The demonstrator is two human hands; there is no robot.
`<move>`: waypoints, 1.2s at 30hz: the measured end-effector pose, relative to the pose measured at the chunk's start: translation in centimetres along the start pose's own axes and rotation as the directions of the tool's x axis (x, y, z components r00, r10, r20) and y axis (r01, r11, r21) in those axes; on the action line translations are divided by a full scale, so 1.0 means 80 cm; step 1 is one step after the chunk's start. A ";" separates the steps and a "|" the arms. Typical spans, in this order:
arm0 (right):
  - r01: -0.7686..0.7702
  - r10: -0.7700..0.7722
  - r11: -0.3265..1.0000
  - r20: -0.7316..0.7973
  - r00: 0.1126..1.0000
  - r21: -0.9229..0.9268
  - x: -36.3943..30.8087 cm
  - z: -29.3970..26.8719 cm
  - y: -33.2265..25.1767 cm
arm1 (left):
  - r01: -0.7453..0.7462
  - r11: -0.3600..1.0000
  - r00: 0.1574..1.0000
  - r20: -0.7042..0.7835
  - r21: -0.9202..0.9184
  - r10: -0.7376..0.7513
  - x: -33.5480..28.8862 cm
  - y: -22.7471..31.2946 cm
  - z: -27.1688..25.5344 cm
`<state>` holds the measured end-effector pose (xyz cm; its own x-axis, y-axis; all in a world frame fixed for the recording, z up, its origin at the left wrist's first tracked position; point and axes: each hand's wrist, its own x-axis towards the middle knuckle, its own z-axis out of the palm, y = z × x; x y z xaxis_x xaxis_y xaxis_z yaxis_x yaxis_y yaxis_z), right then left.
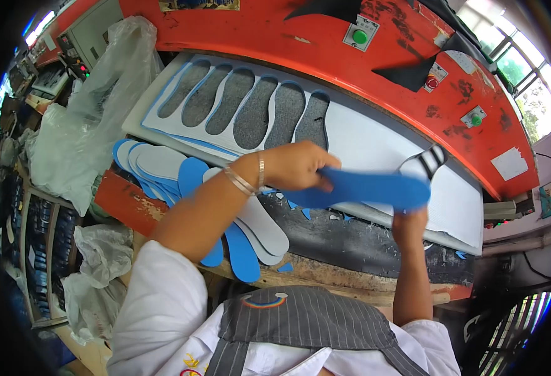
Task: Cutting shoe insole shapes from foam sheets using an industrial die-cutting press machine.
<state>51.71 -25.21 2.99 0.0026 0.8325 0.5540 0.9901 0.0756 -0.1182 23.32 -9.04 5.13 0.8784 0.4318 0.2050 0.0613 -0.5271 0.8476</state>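
Observation:
A blue insole [366,188] is stretched out sideways in front of me, slightly blurred. My left hand [300,166] pinches its left end between thumb and fingers. At the insole's right end is my right hand [409,225], its fingers hidden behind the blue piece, so its grip does not show. Just beyond that end, a black-and-white striped piece [431,160] rests on the white sheet [363,138]; its kind is unclear. Several insole-shaped holes [254,113] run in a row across the sheet's left part, with grey material visible through them.
Overlapping blue and white insoles [244,250] lie to the left under my forearm. Blue scraps [286,267] litter the dark bench surface [325,235]. A red machine beam [275,34] with green buttons [359,37] spans the far side. Clear plastic bags [68,138] hang at the left.

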 end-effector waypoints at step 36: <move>-0.818 -0.471 0.286 0.817 0.333 0.498 -0.008 0.017 0.071 | -0.016 0.571 0.493 -0.503 -0.821 -0.710 -0.055 0.022 0.236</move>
<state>57.15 -24.56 0.85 -0.5798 0.6900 -0.4333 0.2116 -0.3860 -0.8979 28.53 -25.69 -3.49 0.1507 0.9553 -0.2545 -0.3682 0.2932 0.8823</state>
